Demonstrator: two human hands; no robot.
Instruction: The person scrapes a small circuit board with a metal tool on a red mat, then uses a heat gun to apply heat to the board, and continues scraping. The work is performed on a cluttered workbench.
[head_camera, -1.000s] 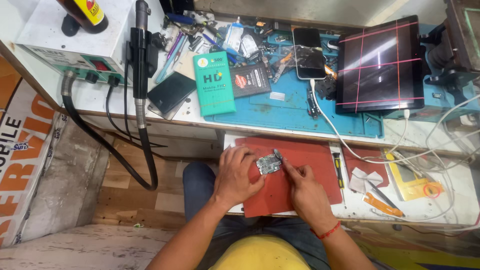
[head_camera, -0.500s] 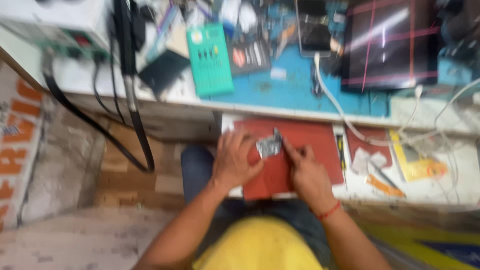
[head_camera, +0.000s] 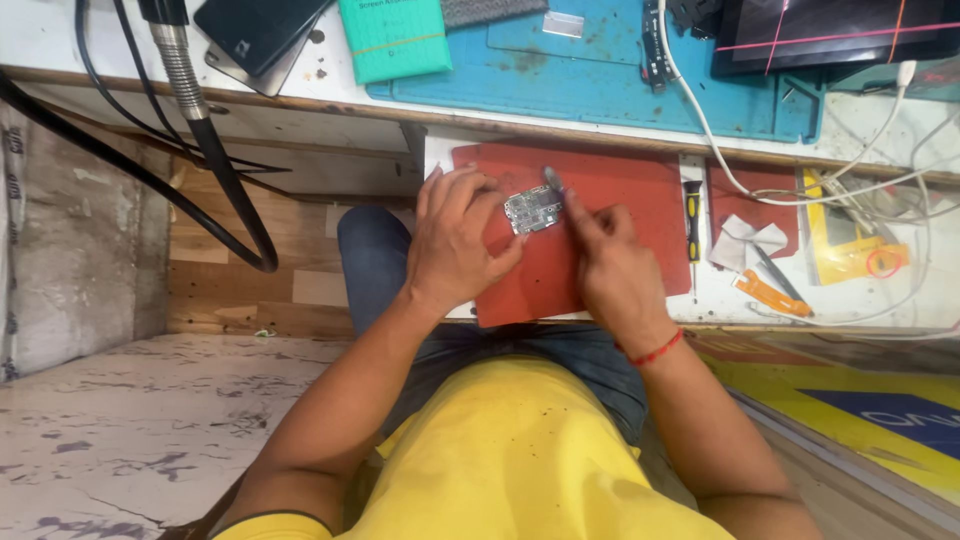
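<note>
While left hand (head_camera: 455, 245) clamps circuit board (head_camera: 533, 210) on red mat (head_camera: 610, 235) (blue mat (head_camera: 600, 85) behind), right hand (head_camera: 612, 265) pinches tool (head_camera: 553, 180).

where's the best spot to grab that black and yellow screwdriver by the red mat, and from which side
Take the screwdriver by its thick black handle near the yellow band, coming from above with fingers closing across its width. It lies flat and lengthwise on the strip between the red mat and a smaller red pad, so both long sides look free. The right hand is nearest.
</note>
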